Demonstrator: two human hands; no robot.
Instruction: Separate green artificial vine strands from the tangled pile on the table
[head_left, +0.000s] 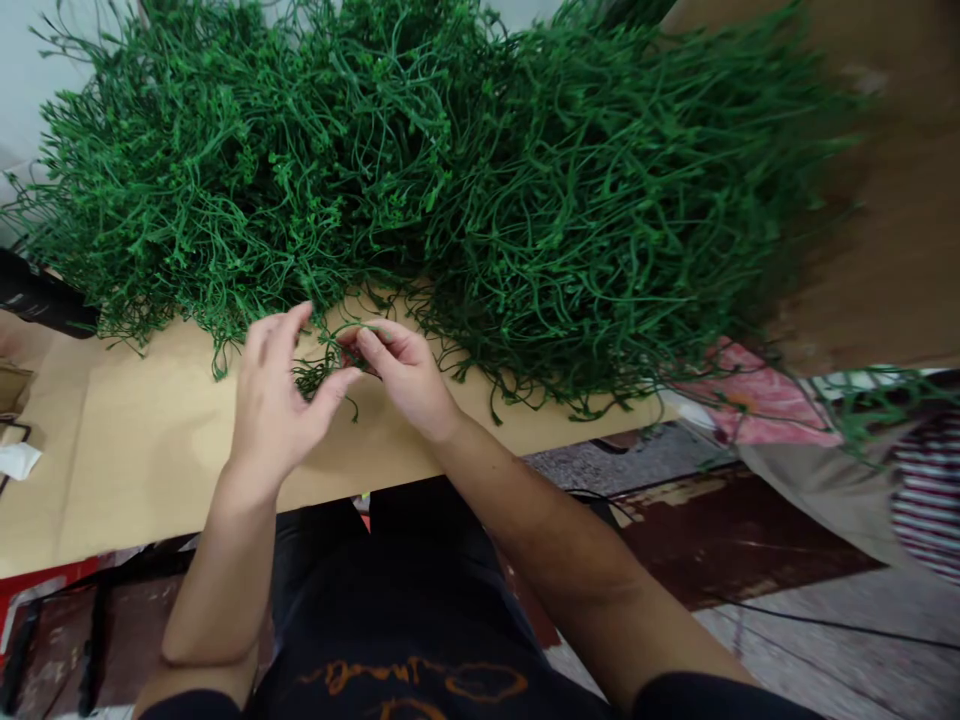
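Note:
A large heap of thin green stems with small forked tips, which look like plastic plant stems (585, 210), spreads across the far side of the table. In front of it, my right hand (409, 375) pinches a green stem (346, 328) between thumb and fingertips. My left hand (277, 390) is beside it on the left, thumb and fingers spread apart around a small cluster of stems (311, 378). Whether the left thumb touches that cluster, I cannot tell.
The tan tabletop (165, 430) ends just before my body. A black cylindrical object (45, 295) lies at the left, near a white crumpled piece (19, 460). A brown cardboard surface (885, 230) and a pink patterned packet (772, 395) are at the right, beside a striped cloth (930, 490).

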